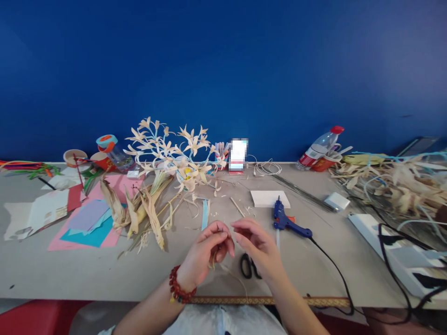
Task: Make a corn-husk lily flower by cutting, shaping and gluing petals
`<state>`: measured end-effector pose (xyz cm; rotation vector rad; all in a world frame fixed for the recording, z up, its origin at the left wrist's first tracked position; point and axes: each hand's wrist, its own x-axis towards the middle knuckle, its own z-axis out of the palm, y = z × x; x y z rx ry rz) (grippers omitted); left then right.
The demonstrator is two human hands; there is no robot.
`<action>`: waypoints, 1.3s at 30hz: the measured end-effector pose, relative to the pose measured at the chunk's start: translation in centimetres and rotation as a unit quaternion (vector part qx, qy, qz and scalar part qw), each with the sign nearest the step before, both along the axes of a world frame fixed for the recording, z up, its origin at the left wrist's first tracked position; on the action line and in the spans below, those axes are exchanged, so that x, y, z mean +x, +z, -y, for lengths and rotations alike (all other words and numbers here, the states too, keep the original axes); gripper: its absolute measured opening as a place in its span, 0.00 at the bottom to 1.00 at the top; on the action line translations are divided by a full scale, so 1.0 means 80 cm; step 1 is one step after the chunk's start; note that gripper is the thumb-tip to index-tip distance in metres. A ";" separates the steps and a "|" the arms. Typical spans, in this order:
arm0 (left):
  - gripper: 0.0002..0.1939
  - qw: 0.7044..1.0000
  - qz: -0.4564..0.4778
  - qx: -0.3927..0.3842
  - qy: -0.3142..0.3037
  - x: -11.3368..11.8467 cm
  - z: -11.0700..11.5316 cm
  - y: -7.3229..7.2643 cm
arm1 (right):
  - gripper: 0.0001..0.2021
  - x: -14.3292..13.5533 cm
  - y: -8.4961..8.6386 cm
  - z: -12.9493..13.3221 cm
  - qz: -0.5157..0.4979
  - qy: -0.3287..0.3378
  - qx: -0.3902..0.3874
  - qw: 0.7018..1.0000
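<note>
My left hand (213, 246), with a red bead bracelet on its wrist, is closed near the table's front edge. A thin pale strand (212, 259) hangs from its curled fingers. Just to the right my right hand (256, 242) is held with bent fingers, its fingertips close to the left ones; whether anything lies between them is too small to tell. Black-handled scissors (246, 266) lie under my right hand, partly hidden by it. Farther right a blue glue gun (288, 221) rests on the table by a white block (269, 199).
Corn husks (153, 214) and coloured paper (89, 216) lie at the left, below a husk-flower bouquet (181, 153). A lit phone (238, 153) stands at the back. At the right are a bottle (319, 146), a power strip (370, 235), cables and piled husks (401, 181).
</note>
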<state>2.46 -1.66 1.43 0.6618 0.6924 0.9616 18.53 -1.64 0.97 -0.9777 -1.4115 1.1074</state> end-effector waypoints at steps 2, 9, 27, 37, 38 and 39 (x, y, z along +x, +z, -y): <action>0.06 1.000 0.005 -0.007 0.006 0.001 0.000 -0.002 | 0.04 -0.019 0.004 -0.008 -0.076 0.038 -0.037 0.996; 0.10 0.993 0.092 -0.036 0.063 -0.007 -0.008 -0.001 | 0.03 -0.013 0.001 -0.017 -0.157 -0.066 -0.058 0.984; 0.14 0.932 0.249 -0.206 0.165 -0.002 -0.016 0.001 | 0.06 -0.025 -0.018 0.006 0.244 0.016 0.095 0.965; 0.17 0.938 0.255 -0.194 0.132 -0.002 -0.014 0.001 | 0.08 -0.024 -0.012 0.003 0.196 0.039 0.059 0.978; 0.16 0.943 0.243 -0.188 0.126 -0.001 -0.013 0.001 | 0.08 -0.025 -0.013 0.003 0.200 0.045 0.049 0.978; 0.16 0.949 0.228 -0.180 0.120 0.000 -0.012 0.001 | 0.09 -0.025 -0.014 0.003 0.205 0.051 0.036 0.977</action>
